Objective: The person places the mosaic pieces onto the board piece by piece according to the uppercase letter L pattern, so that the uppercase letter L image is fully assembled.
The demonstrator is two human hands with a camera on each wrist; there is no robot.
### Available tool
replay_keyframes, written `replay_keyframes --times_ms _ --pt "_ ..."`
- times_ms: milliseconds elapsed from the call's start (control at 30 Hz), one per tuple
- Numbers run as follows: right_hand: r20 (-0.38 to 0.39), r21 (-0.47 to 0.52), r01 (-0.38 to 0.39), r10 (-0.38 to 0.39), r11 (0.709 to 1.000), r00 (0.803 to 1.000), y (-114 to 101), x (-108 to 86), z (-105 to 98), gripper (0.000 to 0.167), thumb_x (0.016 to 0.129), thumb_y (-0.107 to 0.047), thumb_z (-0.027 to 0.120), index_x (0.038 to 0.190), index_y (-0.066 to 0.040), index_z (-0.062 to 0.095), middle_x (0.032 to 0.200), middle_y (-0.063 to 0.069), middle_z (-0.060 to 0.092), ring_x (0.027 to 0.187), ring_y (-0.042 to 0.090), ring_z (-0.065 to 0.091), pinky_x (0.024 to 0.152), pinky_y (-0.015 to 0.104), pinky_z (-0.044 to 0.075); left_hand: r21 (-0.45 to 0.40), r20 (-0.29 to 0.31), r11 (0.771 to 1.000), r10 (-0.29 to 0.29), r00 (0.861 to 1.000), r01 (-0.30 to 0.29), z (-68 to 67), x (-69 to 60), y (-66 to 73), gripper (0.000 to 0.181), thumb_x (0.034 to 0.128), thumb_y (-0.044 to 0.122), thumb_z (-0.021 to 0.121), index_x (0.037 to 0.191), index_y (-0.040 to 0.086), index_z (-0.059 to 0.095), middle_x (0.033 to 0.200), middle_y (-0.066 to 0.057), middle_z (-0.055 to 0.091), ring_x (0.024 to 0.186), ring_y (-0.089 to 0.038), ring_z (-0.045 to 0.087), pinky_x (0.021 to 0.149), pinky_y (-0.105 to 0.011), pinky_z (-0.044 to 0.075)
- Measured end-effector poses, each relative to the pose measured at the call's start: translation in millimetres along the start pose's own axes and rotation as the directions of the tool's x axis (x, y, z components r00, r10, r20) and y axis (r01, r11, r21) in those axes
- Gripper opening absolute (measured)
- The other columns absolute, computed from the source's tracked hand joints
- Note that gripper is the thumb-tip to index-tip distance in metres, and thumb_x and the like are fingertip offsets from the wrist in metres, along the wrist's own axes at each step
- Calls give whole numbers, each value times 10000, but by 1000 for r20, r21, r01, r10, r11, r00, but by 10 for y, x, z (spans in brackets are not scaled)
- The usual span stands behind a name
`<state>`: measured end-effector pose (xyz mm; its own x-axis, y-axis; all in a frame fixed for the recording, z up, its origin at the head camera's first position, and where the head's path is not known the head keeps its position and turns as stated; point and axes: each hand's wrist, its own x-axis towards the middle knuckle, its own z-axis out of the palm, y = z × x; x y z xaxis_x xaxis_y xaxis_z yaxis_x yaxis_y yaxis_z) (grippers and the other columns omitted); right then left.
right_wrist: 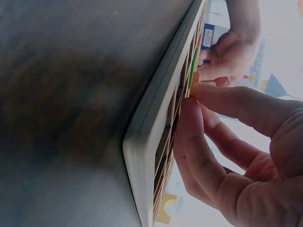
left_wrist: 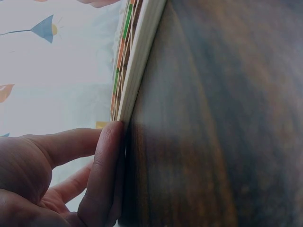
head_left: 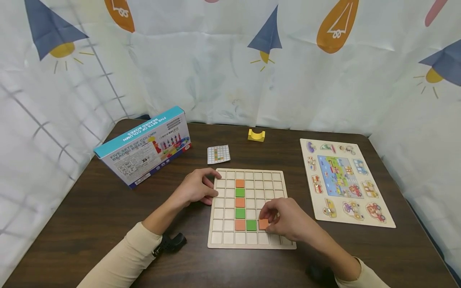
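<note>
A square wooden grid board (head_left: 253,244) lies on the table. A column of alternating orange and green tiles (head_left: 240,203) sits in its cells, with a green tile (head_left: 251,225) beside the lowest orange one. My right hand (head_left: 289,222) pinches an orange tile (head_left: 263,224) between thumb and fingertips, just right of that green tile. Whether this tile lies flat in its cell is hard to tell. Along the board's upper left edge, my left hand (head_left: 197,187) rests its spread fingers; in the left wrist view, fingertips (left_wrist: 111,132) touch the board's side.
A small printed pattern card (head_left: 218,154) lies behind the board. A toy box (head_left: 147,146) stands at the back left. A yellow notched block (head_left: 256,135) sits at the back, and a wooden picture puzzle (head_left: 313,200) lies on the right.
</note>
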<state>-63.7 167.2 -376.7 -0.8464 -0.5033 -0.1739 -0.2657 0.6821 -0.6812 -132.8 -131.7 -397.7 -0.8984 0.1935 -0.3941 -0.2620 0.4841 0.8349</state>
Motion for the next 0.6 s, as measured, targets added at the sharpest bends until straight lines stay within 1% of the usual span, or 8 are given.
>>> replay_keyframes --times_ms 200,333,433,600 --pt "-8 -17 10 -10 1000 1000 1 -7 25 269 717 21 889 871 -144 743 804 -77 658 710 28 550 627 192 516 2 5 1000 4 1000 -4 -4 10 6 456 865 -31 795 1278 121 677 979 -171 615 614 -214 713 561 -364 659" --pt "-18 -48 25 -26 999 999 -4 -9 41 279 709 41 874 867 -145 739 794 -82 655 702 12 548 627 185 518 3 6 1000 3 1000 -3 -5 12 7 457 865 -34 794 1279 119 675 977 -170 615 613 -212 712 561 -362 659" --pt "-24 -72 36 -38 997 999 -5 -6 49 278 705 34 876 862 -149 738 781 -88 651 701 12 551 629 184 518 1 6 1000 3 1000 -3 -5 12 9 457 864 -36 793 1278 118 675 976 -169 614 614 -211 712 562 -362 660" --pt "-27 -80 38 -40 996 999 5 2 56 280 702 11 896 857 -159 736 780 -94 650 705 18 559 633 185 520 -8 4 1000 3 1000 -3 -6 6 15 456 862 -41 792 1276 113 676 970 -169 616 614 -210 713 565 -365 661"
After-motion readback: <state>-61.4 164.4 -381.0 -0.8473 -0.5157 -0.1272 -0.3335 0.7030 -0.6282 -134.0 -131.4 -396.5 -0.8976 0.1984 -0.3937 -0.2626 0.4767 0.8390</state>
